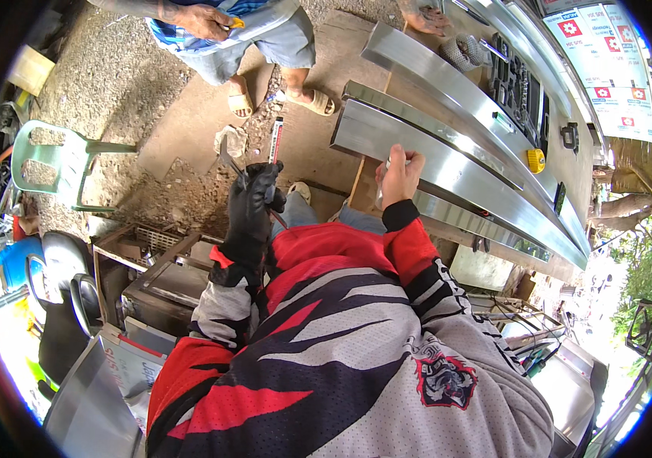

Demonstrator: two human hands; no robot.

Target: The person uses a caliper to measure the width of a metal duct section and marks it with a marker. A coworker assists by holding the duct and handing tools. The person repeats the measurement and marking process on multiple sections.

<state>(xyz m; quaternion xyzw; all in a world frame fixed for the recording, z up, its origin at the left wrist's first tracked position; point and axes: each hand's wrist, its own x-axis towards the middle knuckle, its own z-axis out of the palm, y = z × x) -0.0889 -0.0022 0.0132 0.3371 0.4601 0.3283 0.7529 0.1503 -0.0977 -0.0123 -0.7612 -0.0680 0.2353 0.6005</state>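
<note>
Apart, gloved left hand [252, 195] clenched on a marker [276, 140], bare right hand [401, 177] curled round something pale [379, 194], forearms [416, 248] forward

Single head-worn fisheye, facing steeply down from above wearer's chest; jersey [341, 343] closest, left hand [253, 189] and right hand [402, 175] mid-range, workbench [413, 95] farther, its left edge near centre, seen obliquely.

- Left hand [254, 191]: gloved in black
- Marker [276, 140], eleven o'clock: white, red and black
- Metal beam [387, 134], two o'clock: silver
- Jersey [356, 336], six o'clock: jagged red, black, grey
- Chair [74, 164], nine o'clock: pale green
</note>
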